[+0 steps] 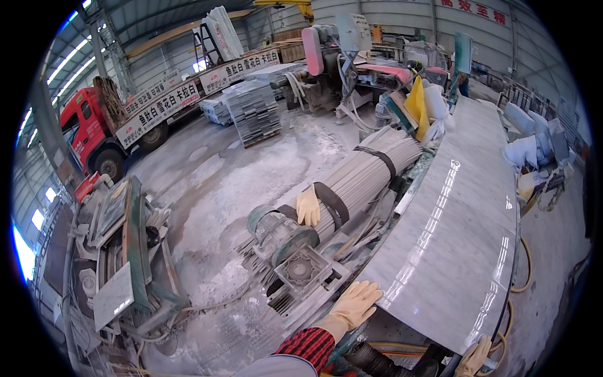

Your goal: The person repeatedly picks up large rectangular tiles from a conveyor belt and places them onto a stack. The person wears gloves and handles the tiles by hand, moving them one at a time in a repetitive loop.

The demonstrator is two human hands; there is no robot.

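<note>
A long, polished, grey-white stone slab [449, 235] stretches away from me on the right, with overhead light reflected on its face. My left hand [355, 305], in a cream rubber glove below a red-and-black checked cuff, is closed at the slab's near left corner. At the near right corner, my right hand [474, 357] wears a similar glove and grips the slab's end; its lower part is cut off by the picture's edge. Under the slab's near end are a dark ribbed hose [370, 359] and part of a frame.
Left of the slab lie a motor with gearbox [282, 242], a strapped bundle of grey strips [370, 169] and a loose glove [308, 206]. A frame with stone offcuts [135, 245] stands at left. Farther off are stacked slabs [251, 113] and a red truck [88, 129]. A yellow hose [527, 267] runs right.
</note>
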